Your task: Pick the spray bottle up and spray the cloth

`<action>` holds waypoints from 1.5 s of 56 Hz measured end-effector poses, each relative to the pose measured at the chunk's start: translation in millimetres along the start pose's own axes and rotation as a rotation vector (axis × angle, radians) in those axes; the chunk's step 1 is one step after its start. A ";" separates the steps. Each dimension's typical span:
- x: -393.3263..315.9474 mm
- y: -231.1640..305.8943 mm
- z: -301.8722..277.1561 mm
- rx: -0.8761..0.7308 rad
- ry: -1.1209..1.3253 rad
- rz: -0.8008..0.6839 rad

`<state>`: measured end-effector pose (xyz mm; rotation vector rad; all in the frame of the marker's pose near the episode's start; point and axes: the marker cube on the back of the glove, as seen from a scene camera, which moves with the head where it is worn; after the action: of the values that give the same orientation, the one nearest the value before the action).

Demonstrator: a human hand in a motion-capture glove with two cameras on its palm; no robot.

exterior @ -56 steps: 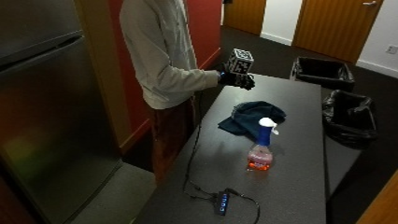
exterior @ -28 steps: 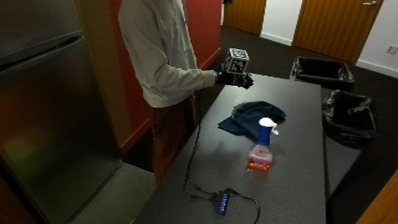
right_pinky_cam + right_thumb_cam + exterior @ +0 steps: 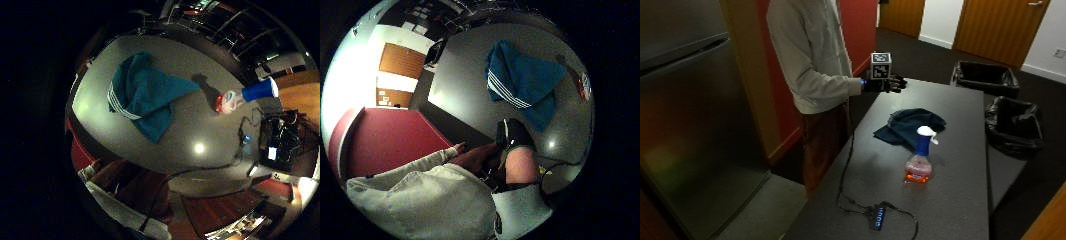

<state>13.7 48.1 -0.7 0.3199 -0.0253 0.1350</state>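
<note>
Smooth grey table: crumpled teal cloth, translucent spray bottle upright beside.

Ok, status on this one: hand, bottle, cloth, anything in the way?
Right hand over the table's far end, holding nothing. Spray bottle upright, untouched. Cloth bunched just beyond it. Nothing between hand and bottle but the cloth.

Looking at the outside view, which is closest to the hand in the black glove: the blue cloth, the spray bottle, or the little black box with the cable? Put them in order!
From the gloved right hand, held above the table's far end:
1. The crumpled dark blue cloth, lying mid-table, just beyond the hand.
2. The clear spray bottle with orange liquid and a blue-and-white trigger top, standing upright past the cloth.
3. The small black box on the cable, at the table's near end.
</note>
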 end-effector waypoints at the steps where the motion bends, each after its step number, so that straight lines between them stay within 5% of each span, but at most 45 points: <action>1: 1.3 1.4 -0.3 0.005 -0.001 0.007; 61: 144.8 27.6 -28.8 0.635 -0.151 0.537; 84: 190.5 -5.1 -10.4 0.800 -0.470 0.742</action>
<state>203.1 71.1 -3.3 1.1310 -0.5705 0.8138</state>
